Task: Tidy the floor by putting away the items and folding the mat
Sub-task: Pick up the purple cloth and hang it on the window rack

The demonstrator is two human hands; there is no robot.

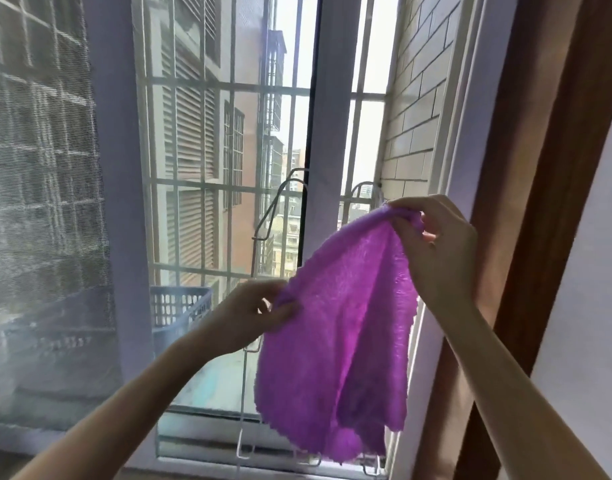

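A purple fuzzy cloth (346,344) hangs in front of the window, spread between both hands. My left hand (249,317) pinches its left edge at mid height. My right hand (432,247) grips its upper corner, higher and to the right. The cloth's lower part drapes loosely in front of a white wire rack (263,230) that stands against the window. No mat and no floor items are in view.
A window with a white frame (327,98) and metal bars (200,84) fills the view. A grey slatted basket (179,306) sits outside on the ledge. An insect screen (44,202) covers the left pane. A brown curtain (526,202) hangs at the right.
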